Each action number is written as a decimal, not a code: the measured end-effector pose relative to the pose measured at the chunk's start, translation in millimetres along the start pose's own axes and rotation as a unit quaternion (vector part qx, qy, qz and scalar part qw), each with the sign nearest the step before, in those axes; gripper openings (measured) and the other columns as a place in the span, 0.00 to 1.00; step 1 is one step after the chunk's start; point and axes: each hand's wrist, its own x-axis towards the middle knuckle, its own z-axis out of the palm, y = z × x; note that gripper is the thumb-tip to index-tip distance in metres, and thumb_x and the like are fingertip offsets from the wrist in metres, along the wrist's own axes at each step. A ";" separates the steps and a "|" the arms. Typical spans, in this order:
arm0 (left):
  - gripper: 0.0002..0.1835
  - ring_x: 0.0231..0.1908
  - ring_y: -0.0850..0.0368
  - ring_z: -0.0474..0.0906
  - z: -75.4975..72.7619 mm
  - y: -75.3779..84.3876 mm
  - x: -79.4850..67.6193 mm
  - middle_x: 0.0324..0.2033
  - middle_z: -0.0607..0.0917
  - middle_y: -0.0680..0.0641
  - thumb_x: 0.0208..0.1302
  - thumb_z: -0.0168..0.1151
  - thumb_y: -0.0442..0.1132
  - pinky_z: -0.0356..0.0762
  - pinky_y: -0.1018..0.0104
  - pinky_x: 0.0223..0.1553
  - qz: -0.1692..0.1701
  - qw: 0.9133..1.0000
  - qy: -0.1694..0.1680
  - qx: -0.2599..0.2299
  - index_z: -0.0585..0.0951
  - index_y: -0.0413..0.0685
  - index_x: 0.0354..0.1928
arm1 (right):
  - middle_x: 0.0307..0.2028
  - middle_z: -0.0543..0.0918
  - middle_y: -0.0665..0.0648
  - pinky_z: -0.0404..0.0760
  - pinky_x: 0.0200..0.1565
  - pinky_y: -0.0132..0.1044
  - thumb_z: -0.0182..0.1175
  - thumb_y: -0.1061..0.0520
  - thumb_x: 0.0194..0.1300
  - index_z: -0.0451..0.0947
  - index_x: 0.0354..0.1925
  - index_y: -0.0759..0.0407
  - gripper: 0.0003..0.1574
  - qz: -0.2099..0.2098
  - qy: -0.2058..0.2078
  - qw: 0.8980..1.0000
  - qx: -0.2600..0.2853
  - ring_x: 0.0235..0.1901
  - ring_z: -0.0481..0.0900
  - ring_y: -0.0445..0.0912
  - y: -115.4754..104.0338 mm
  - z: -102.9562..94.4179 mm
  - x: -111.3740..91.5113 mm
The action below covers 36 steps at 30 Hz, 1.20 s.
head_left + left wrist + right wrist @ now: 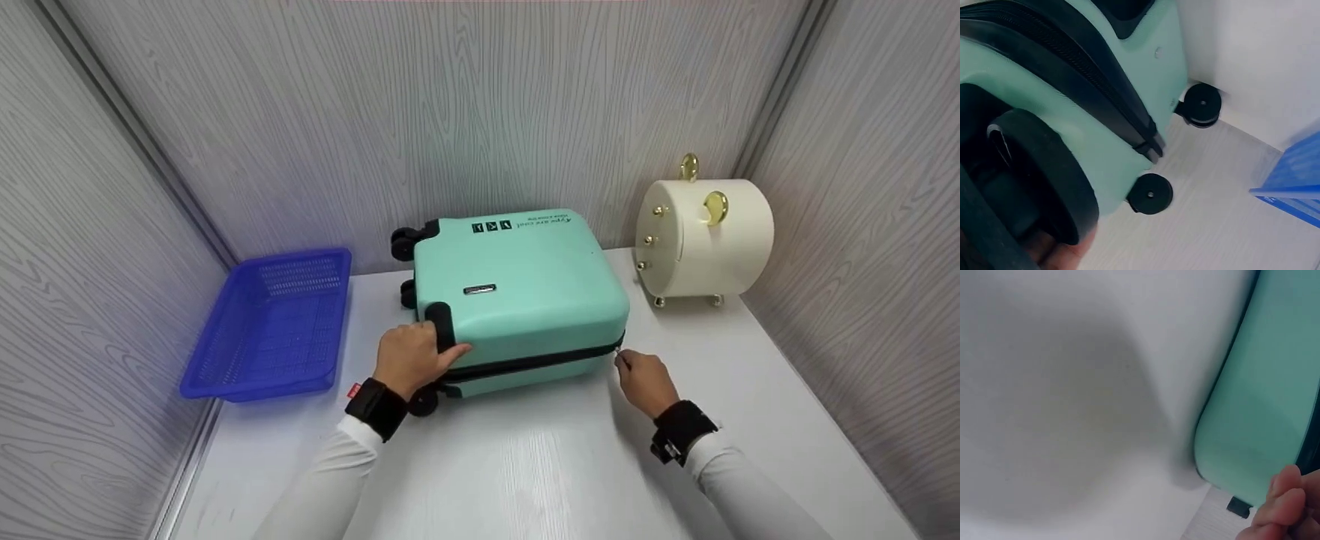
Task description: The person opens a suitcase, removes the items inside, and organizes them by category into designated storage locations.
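A mint-green hard-shell suitcase (525, 277) lies flat on the white table, its black wheels (405, 244) facing left. Along its near side runs a black zipper (525, 364). My left hand (411, 358) grips the near left corner by its black guard (441, 324), thumb along the front edge. In the left wrist view, a wheel partly covers the fingers (1075, 253). At the near right corner my right hand (646, 381) pinches the small zipper pull (618, 351). Its curled fingers (1286, 500) show beside the green shell (1258, 405) in the right wrist view; they mostly hide the pull.
A blue plastic basket (341, 315) stands left of the suitcase. On the right sits a cream drum-shaped box (724, 247) with gold knobs and small feet. Grained panels (480, 112) enclose the table at the back and both sides.
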 end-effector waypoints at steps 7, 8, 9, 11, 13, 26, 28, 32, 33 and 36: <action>0.44 0.13 0.62 0.50 -0.3 14.7 -1.8 0.17 0.48 0.58 0.61 0.72 0.74 0.47 0.67 0.16 -0.012 1.000 0.011 0.013 0.53 0.55 0.19 | 0.23 0.82 0.58 0.78 0.31 0.46 0.56 0.64 0.81 0.84 0.36 0.69 0.15 -0.008 0.005 1.000 -0.008 0.24 0.76 0.48 -6.4 3.1 -2.3; 0.44 0.12 0.61 0.52 -0.2 16.3 -2.1 0.17 0.48 0.58 0.60 0.73 0.74 0.49 0.67 0.14 -0.014 1.000 0.014 0.013 0.53 0.55 0.19 | 0.23 0.82 0.58 0.78 0.31 0.47 0.57 0.64 0.81 0.84 0.36 0.69 0.15 -0.011 0.007 1.000 -0.011 0.24 0.76 0.48 -6.7 3.5 -2.4; 0.44 0.11 0.60 0.55 -0.1 17.7 -2.4 0.16 0.48 0.58 0.59 0.73 0.74 0.52 0.66 0.13 -0.016 1.000 0.018 0.014 0.53 0.55 0.18 | 0.22 0.81 0.58 0.78 0.31 0.47 0.57 0.64 0.81 0.84 0.35 0.69 0.15 -0.014 0.010 1.000 -0.014 0.24 0.76 0.48 -7.2 3.9 -2.5; 0.44 0.09 0.58 0.60 -1.0 20.6 -2.6 0.16 0.48 0.58 0.58 0.74 0.74 0.57 0.64 0.12 -0.020 0.999 0.024 0.015 0.53 0.55 0.19 | 0.21 0.80 0.57 0.78 0.31 0.47 0.57 0.64 0.81 0.83 0.34 0.69 0.16 -0.018 0.013 1.000 -0.019 0.23 0.74 0.48 -9.1 4.9 -2.7; 0.44 0.09 0.56 0.64 -1.7 23.8 -2.6 0.16 0.47 0.58 0.57 0.75 0.74 0.59 0.63 0.12 -0.024 0.999 0.029 0.019 0.53 0.55 0.18 | 0.21 0.78 0.56 0.76 0.30 0.46 0.56 0.64 0.81 0.83 0.34 0.68 0.16 -0.024 0.010 0.999 -0.019 0.23 0.73 0.47 -12.4 6.7 -3.1; 0.44 0.12 0.63 0.47 -13.9 58.9 5.1 0.17 0.44 0.59 0.64 0.69 0.75 0.40 0.68 0.17 -0.060 0.997 -0.026 0.037 0.50 0.57 0.18 | 0.37 0.91 0.68 0.87 0.38 0.53 0.60 0.65 0.80 0.88 0.51 0.72 0.13 -0.075 0.001 0.997 -0.003 0.33 0.90 0.58 -43.9 27.8 -6.7; 0.44 0.13 0.64 0.45 -14.4 64.0 5.8 0.17 0.44 0.59 0.64 0.68 0.75 0.39 0.68 0.16 -0.062 0.997 -0.033 0.042 0.50 0.57 0.18 | 0.35 0.91 0.66 0.86 0.37 0.50 0.60 0.65 0.80 0.88 0.51 0.71 0.13 -0.084 -0.006 0.996 -0.001 0.31 0.88 0.55 -50.6 31.6 -9.4; 0.44 0.13 0.64 0.45 -13.4 73.3 8.6 0.17 0.44 0.59 0.65 0.66 0.76 0.40 0.68 0.16 -0.062 0.996 -0.039 0.060 0.50 0.56 0.18 | 0.24 0.84 0.58 0.73 0.28 0.38 0.59 0.64 0.81 0.88 0.51 0.70 0.13 -0.112 -0.031 0.993 0.015 0.21 0.74 0.43 -67.1 39.4 -14.6; 0.44 0.13 0.64 0.45 -12.8 75.6 9.5 0.17 0.44 0.59 0.66 0.65 0.76 0.40 0.68 0.16 -0.061 0.995 -0.040 0.064 0.50 0.56 0.17 | 0.21 0.82 0.56 0.69 0.28 0.36 0.59 0.64 0.81 0.88 0.50 0.70 0.13 -0.118 -0.036 0.992 0.020 0.20 0.70 0.40 -71.2 41.2 -16.0; 0.44 0.13 0.64 0.48 -11.2 83.5 11.9 0.17 0.46 0.58 0.67 0.64 0.76 0.42 0.68 0.15 -0.061 0.995 -0.047 0.070 0.51 0.55 0.17 | 0.18 0.77 0.51 0.64 0.26 0.32 0.60 0.64 0.80 0.89 0.46 0.68 0.11 -0.138 -0.037 0.989 0.027 0.18 0.65 0.35 -81.6 47.0 -20.6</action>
